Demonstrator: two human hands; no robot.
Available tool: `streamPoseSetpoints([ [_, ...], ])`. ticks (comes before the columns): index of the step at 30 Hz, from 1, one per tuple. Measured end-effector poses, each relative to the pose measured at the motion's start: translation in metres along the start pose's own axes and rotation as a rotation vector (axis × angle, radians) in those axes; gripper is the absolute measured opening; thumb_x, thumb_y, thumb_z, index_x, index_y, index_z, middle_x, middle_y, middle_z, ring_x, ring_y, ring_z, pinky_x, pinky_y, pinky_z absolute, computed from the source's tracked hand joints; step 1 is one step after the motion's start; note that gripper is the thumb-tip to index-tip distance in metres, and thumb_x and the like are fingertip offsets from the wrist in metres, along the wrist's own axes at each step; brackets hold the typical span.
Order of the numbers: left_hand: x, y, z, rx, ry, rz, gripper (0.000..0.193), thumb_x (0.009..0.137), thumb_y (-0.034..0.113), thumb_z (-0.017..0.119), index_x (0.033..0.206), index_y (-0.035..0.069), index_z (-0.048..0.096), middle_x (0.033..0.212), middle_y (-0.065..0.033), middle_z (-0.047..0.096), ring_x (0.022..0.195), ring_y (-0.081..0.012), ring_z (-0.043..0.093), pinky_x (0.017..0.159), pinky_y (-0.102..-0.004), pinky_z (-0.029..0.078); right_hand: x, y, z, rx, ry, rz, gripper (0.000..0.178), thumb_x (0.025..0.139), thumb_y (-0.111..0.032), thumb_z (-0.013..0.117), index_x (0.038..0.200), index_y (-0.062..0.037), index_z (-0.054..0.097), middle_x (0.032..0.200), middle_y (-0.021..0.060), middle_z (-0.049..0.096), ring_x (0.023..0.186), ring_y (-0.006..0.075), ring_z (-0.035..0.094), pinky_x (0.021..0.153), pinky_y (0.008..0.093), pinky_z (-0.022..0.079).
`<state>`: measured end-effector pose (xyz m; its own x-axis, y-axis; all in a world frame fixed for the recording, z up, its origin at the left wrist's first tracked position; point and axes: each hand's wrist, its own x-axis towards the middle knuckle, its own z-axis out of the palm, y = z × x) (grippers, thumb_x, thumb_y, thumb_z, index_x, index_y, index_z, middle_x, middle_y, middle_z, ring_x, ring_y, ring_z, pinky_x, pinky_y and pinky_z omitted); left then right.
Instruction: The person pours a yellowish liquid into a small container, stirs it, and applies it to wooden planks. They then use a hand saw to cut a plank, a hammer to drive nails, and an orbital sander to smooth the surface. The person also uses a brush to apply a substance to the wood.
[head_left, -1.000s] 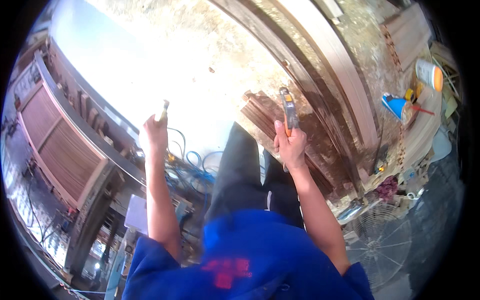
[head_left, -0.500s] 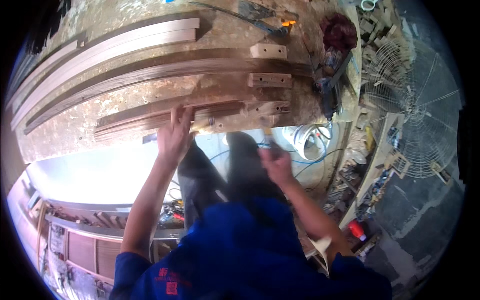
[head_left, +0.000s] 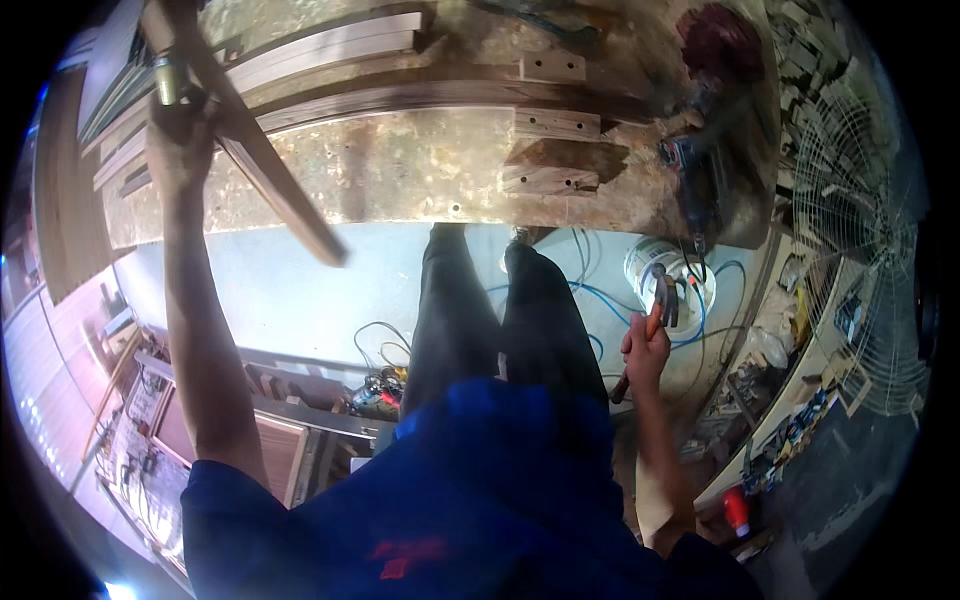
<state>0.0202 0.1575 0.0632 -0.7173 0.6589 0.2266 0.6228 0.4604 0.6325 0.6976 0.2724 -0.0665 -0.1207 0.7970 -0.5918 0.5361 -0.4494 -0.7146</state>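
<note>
The left hand has its fingers clamped on a long wooden strip and a short tool, the strip slanting above the bench with its lower end past the near edge, while the right hand, off that edge, wraps its fingers around a hammer. From the left, pale boards lie toward the far edge, three drilled blocks line up right of the middle, and a power tool lies by the right edge. Mottled bench top shows between strip and blocks, and pale floor spreads beyond the near edge toward a white bucket.
</note>
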Motion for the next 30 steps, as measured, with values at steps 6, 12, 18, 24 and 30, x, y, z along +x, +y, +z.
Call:
streamPoseSetpoints([
  [6,-0.067,-0.089,0.039,0.218,0.398,-0.904,0.071,0.076,0.051,0.086,0.109,-0.01,0.072,0.102,-0.0246,0.075,0.091,-0.0316,0.074,0.088,-0.0436,0.057,0.015,-0.024,0.024,-0.071,-0.12,-0.017,0.036,0.106,-0.028,0.067,0.078,-0.0072,0.057,0.058,-0.0024,0.053,0.05,0.007,0.048,0.05,0.0268,0.039],
  [12,-0.154,-0.176,0.124,0.145,0.397,-1.213,0.084,0.079,0.056,0.085,0.121,-0.015,0.068,0.126,-0.0281,0.071,0.117,-0.037,0.069,0.103,-0.0426,0.052,0.018,-0.04,0.015,-0.284,-0.171,-0.082,0.034,0.107,-0.026,0.065,0.08,-0.0047,0.061,0.057,-0.001,0.053,0.052,0.0089,0.05,0.051,0.0293,0.04],
  [18,-0.166,-0.16,0.126,0.247,0.184,-1.339,0.09,0.079,0.063,0.081,0.126,-0.013,0.067,0.126,-0.0278,0.071,0.119,-0.0371,0.069,0.101,-0.0432,0.054,0.021,-0.02,0.012,-0.184,-0.174,-0.045,0.024,0.106,-0.024,0.067,0.089,-0.0087,0.058,0.06,-0.003,0.054,0.05,0.0053,0.047,0.045,0.0241,0.036],
  [24,-0.163,-0.154,0.14,0.469,0.175,-1.318,0.094,0.08,0.071,0.075,0.124,-0.012,0.067,0.124,-0.0271,0.072,0.119,-0.0383,0.069,0.1,-0.0437,0.055,0.022,-0.044,0.04,-0.191,-0.25,-0.028,0.022,0.106,-0.021,0.066,0.094,-0.0031,0.064,0.062,-0.0017,0.052,0.054,0.0072,0.049,0.051,0.0262,0.04],
  [30,-0.143,-0.14,0.122,0.285,0.044,-1.283,0.088,0.082,0.069,0.077,0.119,-0.01,0.071,0.116,-0.029,0.074,0.11,-0.0386,0.073,0.093,-0.0472,0.056,0.029,-0.077,0.063,-0.327,-0.354,-0.117,0.026,0.106,-0.021,0.066,0.087,-0.0051,0.059,0.062,-0.0017,0.051,0.053,0.0071,0.05,0.05,0.027,0.041],
])
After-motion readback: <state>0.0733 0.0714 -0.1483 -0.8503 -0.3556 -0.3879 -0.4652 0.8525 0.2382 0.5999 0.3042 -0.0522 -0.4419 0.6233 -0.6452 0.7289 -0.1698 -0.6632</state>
